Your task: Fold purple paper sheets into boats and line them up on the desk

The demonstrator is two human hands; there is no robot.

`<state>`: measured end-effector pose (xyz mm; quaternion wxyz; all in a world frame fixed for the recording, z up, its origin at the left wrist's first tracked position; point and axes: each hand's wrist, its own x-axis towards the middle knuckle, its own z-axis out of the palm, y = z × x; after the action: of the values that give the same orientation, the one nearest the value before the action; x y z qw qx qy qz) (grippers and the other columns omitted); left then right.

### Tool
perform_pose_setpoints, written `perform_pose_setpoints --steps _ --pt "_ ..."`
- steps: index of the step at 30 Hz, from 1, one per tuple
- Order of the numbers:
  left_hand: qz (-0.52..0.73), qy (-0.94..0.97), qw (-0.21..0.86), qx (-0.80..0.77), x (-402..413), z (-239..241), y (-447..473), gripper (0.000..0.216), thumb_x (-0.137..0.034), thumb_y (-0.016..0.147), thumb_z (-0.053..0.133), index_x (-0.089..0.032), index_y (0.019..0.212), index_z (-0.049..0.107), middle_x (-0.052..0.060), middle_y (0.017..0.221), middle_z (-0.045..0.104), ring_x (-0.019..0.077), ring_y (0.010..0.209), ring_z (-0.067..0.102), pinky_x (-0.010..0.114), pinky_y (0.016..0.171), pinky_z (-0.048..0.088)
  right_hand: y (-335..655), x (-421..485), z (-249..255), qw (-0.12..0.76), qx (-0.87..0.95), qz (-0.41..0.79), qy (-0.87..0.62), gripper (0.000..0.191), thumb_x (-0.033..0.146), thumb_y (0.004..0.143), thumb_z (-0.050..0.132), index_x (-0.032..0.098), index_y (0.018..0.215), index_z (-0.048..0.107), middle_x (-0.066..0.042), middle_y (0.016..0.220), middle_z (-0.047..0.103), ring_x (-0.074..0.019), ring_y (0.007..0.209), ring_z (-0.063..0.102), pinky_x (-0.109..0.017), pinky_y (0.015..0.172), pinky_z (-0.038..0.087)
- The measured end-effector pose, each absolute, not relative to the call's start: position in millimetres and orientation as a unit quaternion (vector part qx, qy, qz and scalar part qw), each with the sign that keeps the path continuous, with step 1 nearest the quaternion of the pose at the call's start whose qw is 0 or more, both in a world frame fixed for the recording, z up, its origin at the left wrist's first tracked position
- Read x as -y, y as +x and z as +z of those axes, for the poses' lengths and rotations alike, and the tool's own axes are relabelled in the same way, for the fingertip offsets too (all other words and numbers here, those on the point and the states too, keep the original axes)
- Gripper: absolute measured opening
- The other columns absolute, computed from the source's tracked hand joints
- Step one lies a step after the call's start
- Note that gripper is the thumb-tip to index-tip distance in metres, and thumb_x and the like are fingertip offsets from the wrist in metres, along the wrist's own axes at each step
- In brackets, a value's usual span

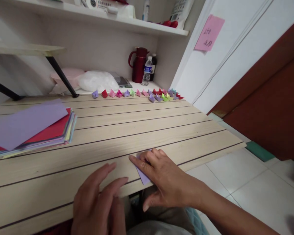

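A small folded piece of purple paper (143,176) lies flat at the table's near edge, partly covered by my right hand (168,176). That hand presses down on it from above, index finger stretched along the paper. My right thumb stands apart from the other fingers, past the table edge. To the left of the paper, my left hand (99,202) hovers over the table's near edge with its fingers apart and nothing in them. It does not touch the paper.
A stack of coloured paper sheets (61,130) lies at the table's left, a loose purple sheet (31,120) on top. Small folded paper pieces (119,93) line the far edge. Behind stand a red jug (139,67) and a water bottle (147,72).
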<state>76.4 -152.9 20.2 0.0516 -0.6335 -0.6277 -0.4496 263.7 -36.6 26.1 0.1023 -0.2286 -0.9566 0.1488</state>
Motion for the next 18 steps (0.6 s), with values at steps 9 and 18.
perform_pose_setpoints --steps 9,18 --pt "-0.193 -0.854 0.277 0.397 130 -11 60 0.043 -0.028 0.091 0.051 -0.027 0.133 0.059 -0.002 0.145 0.057 0.0224 0.140 0.039 0.047 0.124 0.008 277 28 28 0.154 0.951 0.204 -0.175 0.096 0.061 0.085 0.067 0.022 0.158 0.018 -0.013 0.131 0.051 -0.0278 0.110 0.047 -0.044 0.095 0.038" --pt "-0.190 -0.858 0.265 0.397 131 -31 55 0.045 -0.026 0.091 0.043 -0.029 0.133 0.059 -0.010 0.145 0.055 0.0178 0.140 0.039 0.042 0.126 0.003 295 69 12 0.161 0.953 0.035 -0.253 0.067 0.039 0.098 0.055 0.017 0.156 0.027 -0.012 0.152 0.045 -0.0302 0.137 0.037 -0.050 0.115 0.025"
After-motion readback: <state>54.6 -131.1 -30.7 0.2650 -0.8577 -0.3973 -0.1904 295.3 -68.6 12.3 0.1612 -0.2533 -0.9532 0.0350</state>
